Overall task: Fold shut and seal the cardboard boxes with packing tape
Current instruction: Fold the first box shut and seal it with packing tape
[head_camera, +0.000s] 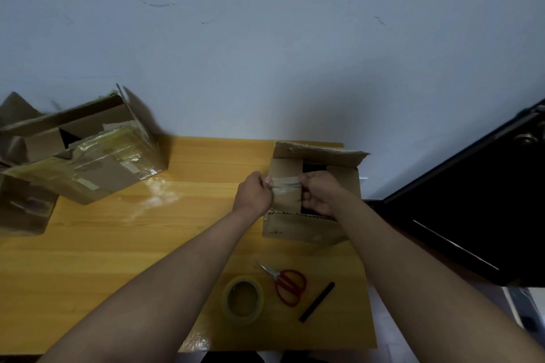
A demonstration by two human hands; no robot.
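Observation:
A small cardboard box (pixel 345 186) stands at the far right of the wooden table (pixel 118 244), its far flap up and its inner flaps folded in with a dark gap between them. Above it I stretch a short strip of clear tape (pixel 285 181) between both hands. My left hand (pixel 255 193) pinches the strip's left end and my right hand (pixel 320 193) pinches its right end. The tape roll (pixel 243 299) lies on the table near me, beside red-handled scissors (pixel 287 284).
A pile of larger cardboard boxes (pixel 88 162) with tape remnants sits at the table's left end, flaps open. A black pen-like stick (pixel 317 301) lies right of the scissors. Dark furniture (pixel 472 230) stands to the right. A wall is behind the table.

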